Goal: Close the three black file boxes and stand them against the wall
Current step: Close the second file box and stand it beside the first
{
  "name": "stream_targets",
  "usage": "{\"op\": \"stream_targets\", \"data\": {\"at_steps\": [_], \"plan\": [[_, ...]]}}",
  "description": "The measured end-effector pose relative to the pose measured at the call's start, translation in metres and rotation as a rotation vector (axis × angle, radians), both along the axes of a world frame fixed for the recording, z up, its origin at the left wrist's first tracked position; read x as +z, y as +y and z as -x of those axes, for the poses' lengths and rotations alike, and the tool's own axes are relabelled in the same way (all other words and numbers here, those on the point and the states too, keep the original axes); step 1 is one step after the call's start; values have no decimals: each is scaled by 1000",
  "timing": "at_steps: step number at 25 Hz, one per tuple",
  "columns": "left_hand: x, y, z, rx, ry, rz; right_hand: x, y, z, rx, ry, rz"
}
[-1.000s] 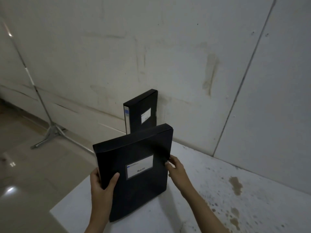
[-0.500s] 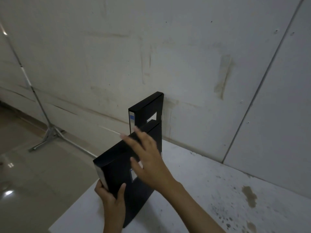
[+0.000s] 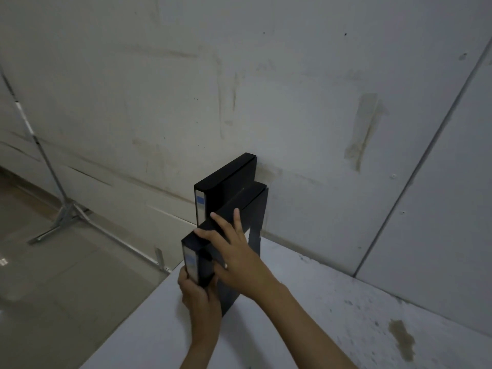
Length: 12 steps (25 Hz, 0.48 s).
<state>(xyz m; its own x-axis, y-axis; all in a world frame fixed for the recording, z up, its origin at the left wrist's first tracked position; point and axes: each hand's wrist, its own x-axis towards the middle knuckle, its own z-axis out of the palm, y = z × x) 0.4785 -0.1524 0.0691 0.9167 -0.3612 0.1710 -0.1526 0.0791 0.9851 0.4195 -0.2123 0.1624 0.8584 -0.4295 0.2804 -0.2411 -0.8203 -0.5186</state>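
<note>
One black file box (image 3: pixel 226 182) stands upright on the white table (image 3: pixel 306 310), its far end at the wall (image 3: pixel 292 102). A second black file box (image 3: pixel 247 209) stands upright just right of it, its labelled spine toward me. My left hand (image 3: pixel 199 296) grips the bottom of that spine. My right hand (image 3: pixel 234 251) lies flat, fingers spread, on the box's top edge and right face. A flap of this box sticks out slightly at its far right end. A third box is not in view.
A metal tripod stand (image 3: pixel 61 209) rests on the shiny floor at the left, one leg running toward the table's corner. Brown stains (image 3: pixel 402 339) mark the table at the right. The table's left edge lies close beside the boxes.
The second box has turned from facing me to spine-on and moved toward the wall beside the first box. My right hand has gone from its side edge to its top.
</note>
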Motion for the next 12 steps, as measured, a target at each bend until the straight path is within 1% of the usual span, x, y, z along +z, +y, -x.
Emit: {"op": "stream_targets", "data": {"at_steps": [2,4,8,11,12], "plan": [[-9,-15,-8,-22,-63,-85,-1,-15,-7,-31,14,17],[-12,-29,-17,-46,-69,-126,-1,-26,-13,-54,18,16],[-9,-57,-30,-89,-71,-87,1,-54,-26,-78,16,-1],[-6,-76,-32,-97,-63,-147,-3,-79,-35,-67,-18,21],[-5,-82,-33,-119,-42,-122,-5,-87,-36,-68,-27,25]]}}
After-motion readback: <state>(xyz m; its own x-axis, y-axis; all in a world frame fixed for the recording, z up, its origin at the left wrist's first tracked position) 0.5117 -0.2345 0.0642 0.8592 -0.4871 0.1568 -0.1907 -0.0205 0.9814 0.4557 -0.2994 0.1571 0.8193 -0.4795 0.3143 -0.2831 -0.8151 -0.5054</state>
